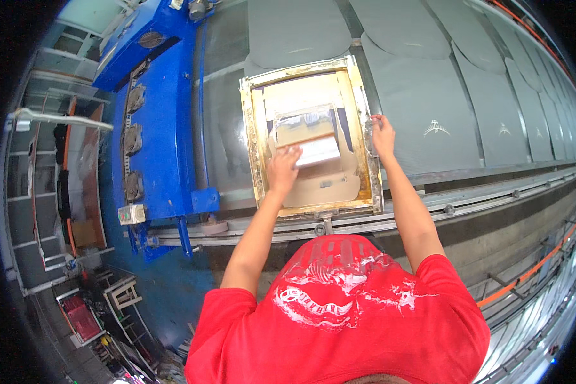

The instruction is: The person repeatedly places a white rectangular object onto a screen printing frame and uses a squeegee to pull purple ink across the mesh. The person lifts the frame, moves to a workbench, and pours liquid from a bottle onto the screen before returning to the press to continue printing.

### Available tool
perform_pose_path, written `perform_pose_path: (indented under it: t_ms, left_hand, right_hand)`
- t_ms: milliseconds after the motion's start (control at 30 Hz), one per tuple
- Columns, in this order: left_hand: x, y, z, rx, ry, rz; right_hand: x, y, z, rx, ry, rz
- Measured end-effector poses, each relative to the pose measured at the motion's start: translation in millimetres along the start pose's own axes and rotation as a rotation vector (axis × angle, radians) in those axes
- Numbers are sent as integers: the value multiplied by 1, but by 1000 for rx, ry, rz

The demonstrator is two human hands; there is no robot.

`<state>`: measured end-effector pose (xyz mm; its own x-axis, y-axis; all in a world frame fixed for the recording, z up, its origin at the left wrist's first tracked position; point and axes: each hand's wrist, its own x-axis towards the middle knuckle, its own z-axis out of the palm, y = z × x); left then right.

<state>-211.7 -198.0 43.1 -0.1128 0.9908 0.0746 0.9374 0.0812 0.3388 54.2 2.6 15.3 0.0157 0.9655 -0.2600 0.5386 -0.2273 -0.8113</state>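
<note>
Gleaming silver squeegee (319,152) inside yellow-stained frame (301,72)

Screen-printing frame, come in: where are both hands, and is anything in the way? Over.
Left hand gripping squeegee inside screen-printing frame. Right hand at frame's right edge. Blue machine left of frame, apparently not in the way.

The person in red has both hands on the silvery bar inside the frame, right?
Not quite: only the left hand is on the silvery bar inside the frame. The head view shows the right hand at the frame's right edge.
</note>
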Motion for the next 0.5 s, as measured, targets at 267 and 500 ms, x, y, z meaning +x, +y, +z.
perform_pose_path:
  t_ms: [267,500]
  left_hand:
    - [-109,48,-21,-190,14,-114]
    - [-102,-35,-27,-219,517,-520]
  right_hand:
    - [-2,3,-3,184,120,-244]
    - [-20,-23,-21,267,45,-229]
